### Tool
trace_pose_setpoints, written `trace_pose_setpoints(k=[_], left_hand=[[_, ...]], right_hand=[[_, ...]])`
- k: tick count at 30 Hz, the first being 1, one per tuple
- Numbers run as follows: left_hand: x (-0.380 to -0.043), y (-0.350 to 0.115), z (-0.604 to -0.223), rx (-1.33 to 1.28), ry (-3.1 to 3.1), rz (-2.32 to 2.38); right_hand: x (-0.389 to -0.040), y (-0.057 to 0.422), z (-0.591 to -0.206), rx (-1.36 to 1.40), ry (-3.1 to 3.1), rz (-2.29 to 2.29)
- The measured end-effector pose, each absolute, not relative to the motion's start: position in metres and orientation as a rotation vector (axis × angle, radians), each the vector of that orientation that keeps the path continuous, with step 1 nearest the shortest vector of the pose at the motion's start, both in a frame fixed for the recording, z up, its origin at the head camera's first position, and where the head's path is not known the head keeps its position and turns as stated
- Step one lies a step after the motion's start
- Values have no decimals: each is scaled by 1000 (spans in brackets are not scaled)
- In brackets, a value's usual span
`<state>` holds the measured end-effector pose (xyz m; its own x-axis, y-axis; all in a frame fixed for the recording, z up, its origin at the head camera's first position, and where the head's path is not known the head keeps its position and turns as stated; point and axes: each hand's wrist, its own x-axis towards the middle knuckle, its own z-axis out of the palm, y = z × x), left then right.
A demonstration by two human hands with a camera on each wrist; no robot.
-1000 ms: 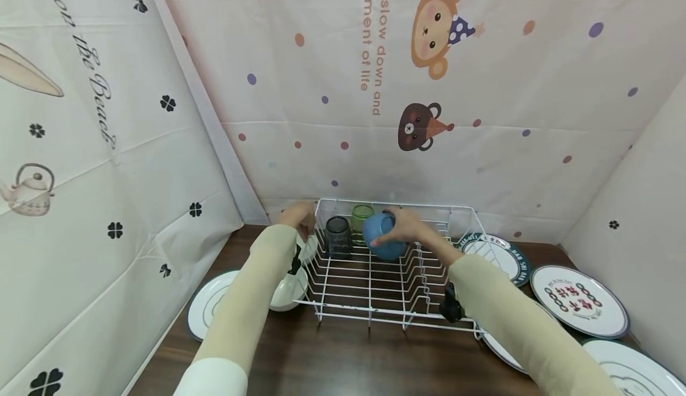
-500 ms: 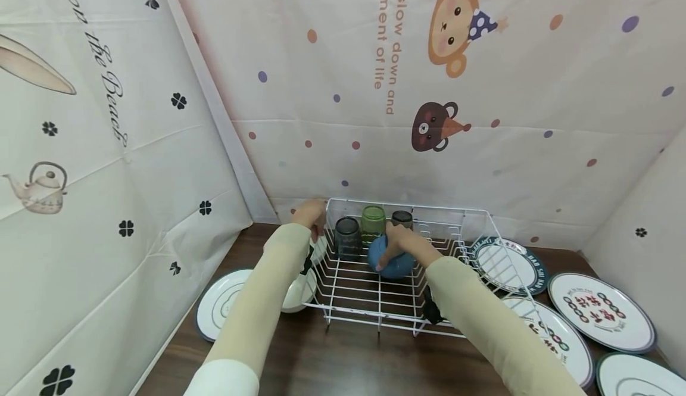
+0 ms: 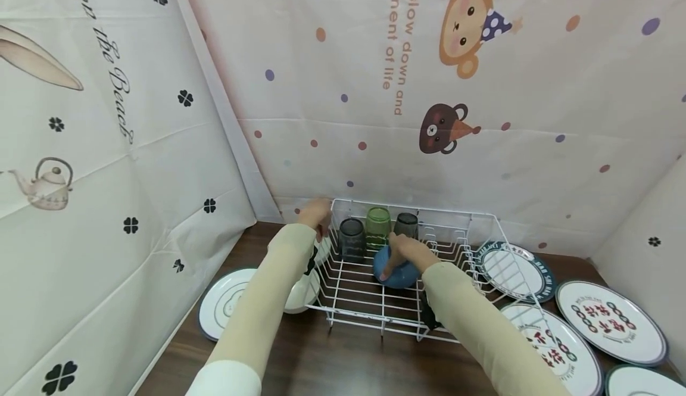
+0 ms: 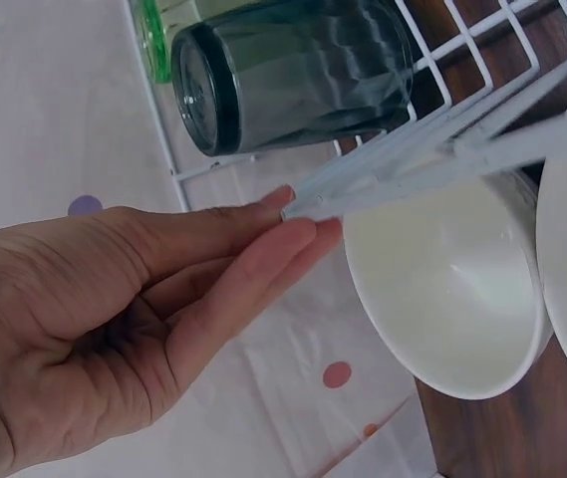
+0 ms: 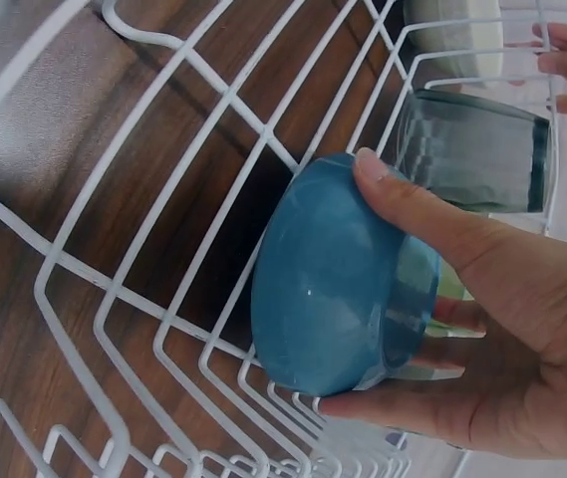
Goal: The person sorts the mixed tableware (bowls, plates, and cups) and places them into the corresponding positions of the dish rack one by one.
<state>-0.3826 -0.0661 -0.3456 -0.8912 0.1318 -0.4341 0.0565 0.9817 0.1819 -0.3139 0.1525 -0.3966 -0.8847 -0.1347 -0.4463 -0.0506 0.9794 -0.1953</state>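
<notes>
My right hand [image 3: 411, 254] grips a blue bowl [image 5: 323, 279], thumb on one side and fingers on the other. The bowl sits low over the floor of the white wire dish rack [image 3: 360, 314], its base turned toward the palm. At the rack's back left corner, my left hand [image 4: 134, 309] pinches the top wire between thumb and fingers. Behind the bowl stand a dark grey glass [image 3: 352, 240], a green glass [image 3: 378, 224] and another dark glass [image 3: 407, 225], all upside down.
White bowls [image 4: 452, 289] stand against the rack's left outer side, near a white plate [image 3: 222, 303]. Right of the rack lie several plates, among them a blue-rimmed one [image 3: 515, 271] and one with red patterns [image 3: 611, 323]. A printed cloth [image 3: 321, 86] hangs behind.
My right hand has lowered the blue bowl toward the rack floor and nearer the front, uncovering the second dark glass. The left hand stays on the rack wire. The head view has shifted slightly.
</notes>
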Motion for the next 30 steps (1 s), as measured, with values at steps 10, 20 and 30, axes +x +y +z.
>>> trace_pose_setpoints(k=[10,20,30], left_hand=[[-374,-62,-351,211,2680,291],[-372,-55,-353,167,2695,318],[-377,-68,-357,123,2699,366]], right_hand=[[-314,160,-410,-91,2673,-250],[-308,163,-406,-113,2700,-242],[-320,194,-379,-340,2852,-118]])
